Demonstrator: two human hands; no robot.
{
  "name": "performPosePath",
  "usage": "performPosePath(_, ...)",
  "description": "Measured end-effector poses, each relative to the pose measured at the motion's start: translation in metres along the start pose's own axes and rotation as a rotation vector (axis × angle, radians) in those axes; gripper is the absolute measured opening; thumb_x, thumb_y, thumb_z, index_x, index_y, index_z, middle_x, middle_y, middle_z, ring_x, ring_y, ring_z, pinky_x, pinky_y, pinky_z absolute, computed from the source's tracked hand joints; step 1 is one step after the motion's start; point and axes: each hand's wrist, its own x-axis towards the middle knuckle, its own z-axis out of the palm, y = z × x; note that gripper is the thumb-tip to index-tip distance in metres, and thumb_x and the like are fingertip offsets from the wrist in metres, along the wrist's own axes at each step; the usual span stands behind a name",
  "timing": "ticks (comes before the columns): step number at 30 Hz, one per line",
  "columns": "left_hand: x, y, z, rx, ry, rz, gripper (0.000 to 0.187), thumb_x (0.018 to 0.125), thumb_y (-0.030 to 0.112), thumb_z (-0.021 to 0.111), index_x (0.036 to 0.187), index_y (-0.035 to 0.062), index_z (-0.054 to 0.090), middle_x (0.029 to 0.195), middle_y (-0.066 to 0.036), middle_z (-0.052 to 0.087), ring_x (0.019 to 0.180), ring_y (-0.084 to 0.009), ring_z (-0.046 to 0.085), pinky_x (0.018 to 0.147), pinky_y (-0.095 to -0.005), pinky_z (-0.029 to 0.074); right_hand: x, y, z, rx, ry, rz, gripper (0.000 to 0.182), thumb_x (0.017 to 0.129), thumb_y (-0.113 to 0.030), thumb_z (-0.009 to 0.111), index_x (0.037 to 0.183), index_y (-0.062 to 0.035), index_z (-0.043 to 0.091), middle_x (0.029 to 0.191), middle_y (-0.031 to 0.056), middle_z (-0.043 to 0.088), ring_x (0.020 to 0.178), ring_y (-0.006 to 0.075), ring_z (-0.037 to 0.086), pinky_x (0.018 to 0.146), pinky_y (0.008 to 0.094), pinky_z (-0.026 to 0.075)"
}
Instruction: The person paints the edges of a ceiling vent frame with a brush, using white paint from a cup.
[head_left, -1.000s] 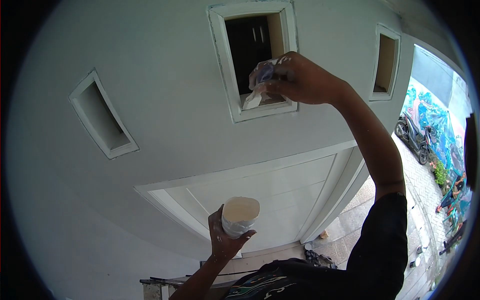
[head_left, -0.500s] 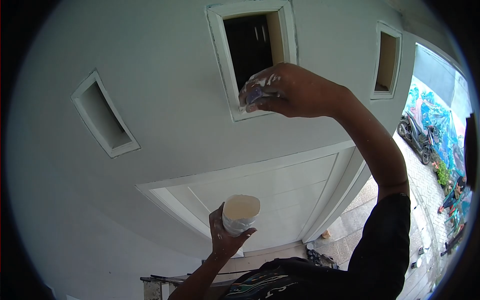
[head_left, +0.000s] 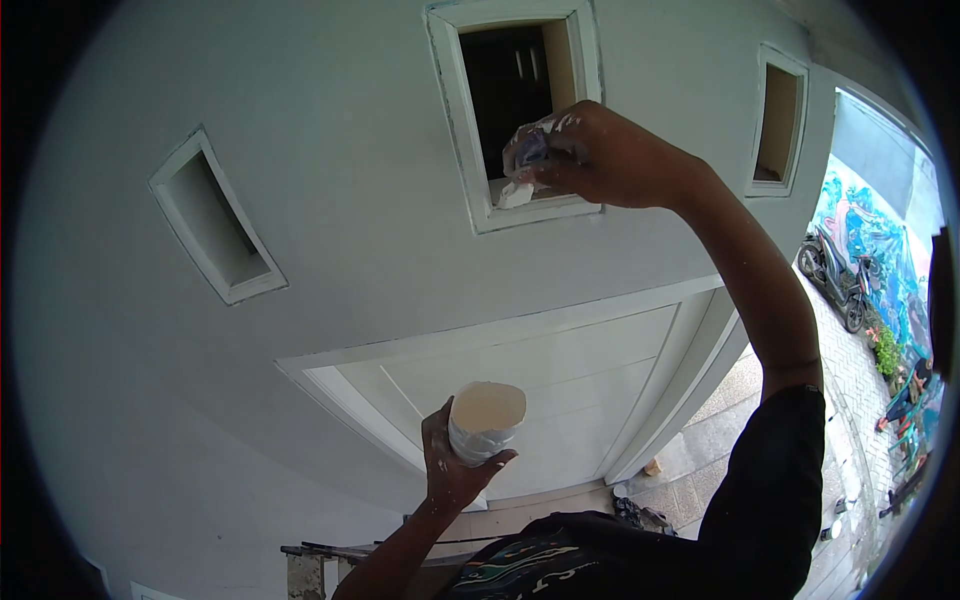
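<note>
Within left hand [head_left: 452,478], rough-sided round white cup [head_left: 485,438]

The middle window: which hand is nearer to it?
Right. The right hand is at the lower part of the middle window; the left hand is well below, holding a white cup.

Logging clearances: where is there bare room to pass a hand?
Bare wall between the left small window and middle window frame, and between that frame and the right small window, above the right arm. Crowded: the frame's lower edge, with the right hand and its tool, and around the cup in the left hand.
</note>
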Motion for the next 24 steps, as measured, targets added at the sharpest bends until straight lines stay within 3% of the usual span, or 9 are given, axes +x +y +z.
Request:
performPosePath(6, -0.003, -0.005, 0.004, -0.052, 0.010, -0.025, 0.116, 0.062, 0.042, 0.101, 0.149, -0.0042, 0.038, 0.134, -0.020, 0.044, 0.125, -0.0376, 0.052, 0.105, -0.0504, 0.050, 0.004, 0.005, -0.003, 0.113, 0.055, -0.092, 0.030, 0.099, -0.027, 0.071, 0.103, 0.0029, 0.077, 0.084, 0.0167, 0.072, 0.072, 0.0244, 0.072, 0.072, 0.0393, 0.058)
performPosePath(9, -0.003, -0.004, 0.002, -0.025, 0.000, -0.016, 0.116, 0.063, 0.042, 0.100, 0.149, -0.0038, 0.038, 0.134, -0.021, 0.045, 0.125, -0.0380, 0.052, 0.105, -0.0507, 0.050, 0.000, -0.004, -0.001, -0.050, -0.008, 0.044, 0.028, 0.099, -0.026, 0.071, 0.104, 0.0008, 0.078, 0.085, 0.0160, 0.073, 0.070, 0.0252, 0.071, 0.072, 0.0396, 0.058)
performPosePath(11, -0.003, -0.004, 0.002, -0.026, -0.002, -0.024, 0.115, 0.063, 0.042, 0.100, 0.149, -0.0035, 0.038, 0.134, -0.021, 0.045, 0.125, -0.0379, 0.052, 0.105, -0.0507, 0.050, 0.006, 0.008, -0.003, 0.056, 0.070, -0.126, 0.026, 0.099, -0.024, 0.071, 0.103, 0.0005, 0.078, 0.086, 0.0154, 0.074, 0.069, 0.0256, 0.071, 0.071, 0.0399, 0.058)
performPosePath(15, -0.003, -0.005, 0.004, -0.004, 0.017, -0.007, 0.115, 0.062, 0.041, 0.101, 0.149, -0.0025, 0.039, 0.134, -0.021, 0.046, 0.126, -0.0378, 0.052, 0.105, -0.0506, 0.050, 0.004, 0.012, 0.007, 0.115, 0.076, -0.175, 0.025, 0.099, -0.023, 0.071, 0.100, 0.0011, 0.078, 0.085, 0.0159, 0.073, 0.070, 0.0264, 0.071, 0.071, 0.0405, 0.058)
performPosePath(18, -0.003, 0.000, 0.003, -0.011, 0.000, -0.020, 0.116, 0.062, 0.041, 0.101, 0.149, -0.0028, 0.038, 0.134, -0.021, 0.046, 0.126, -0.0378, 0.051, 0.105, -0.0506, 0.050, 0.002, 0.007, 0.000, 0.065, 0.009, -0.046, 0.025, 0.099, -0.023, 0.071, 0.099, 0.0004, 0.078, 0.084, 0.0167, 0.073, 0.072, 0.0280, 0.072, 0.073, 0.0402, 0.058)
performPosePath(20, -0.003, -0.001, 0.002, -0.008, -0.006, -0.024, 0.117, 0.062, 0.041, 0.101, 0.149, -0.0030, 0.038, 0.134, -0.021, 0.046, 0.126, -0.0378, 0.051, 0.105, -0.0507, 0.050, 0.010, 0.018, -0.006, -0.067, 0.202, -0.150, 0.027, 0.100, -0.026, 0.070, 0.099, -0.0001, 0.078, 0.083, 0.0168, 0.073, 0.075, 0.0292, 0.073, 0.075, 0.0413, 0.058)
performPosePath(21, -0.003, -0.001, 0.002, -0.004, -0.014, -0.028, 0.117, 0.062, 0.041, 0.101, 0.150, -0.0031, 0.037, 0.134, -0.021, 0.046, 0.126, -0.0379, 0.051, 0.105, -0.0508, 0.050, 0.013, 0.020, -0.006, -0.067, 0.199, -0.152, 0.027, 0.100, -0.026, 0.070, 0.099, -0.0001, 0.078, 0.083, 0.0168, 0.073, 0.075, 0.0292, 0.073, 0.075, 0.0413, 0.058)
performPosePath(24, -0.007, -0.001, 0.007, -0.066, 0.009, -0.015, 0.118, 0.062, 0.040, 0.101, 0.150, -0.0031, 0.036, 0.135, -0.022, 0.045, 0.125, -0.0384, 0.051, 0.104, -0.0512, 0.050, 0.014, 0.021, 0.000, -0.250, 0.032, 0.011, 0.031, 0.100, -0.029, 0.069, 0.100, 0.0007, 0.078, 0.084, 0.0162, 0.074, 0.076, 0.0289, 0.073, 0.076, 0.0425, 0.058)
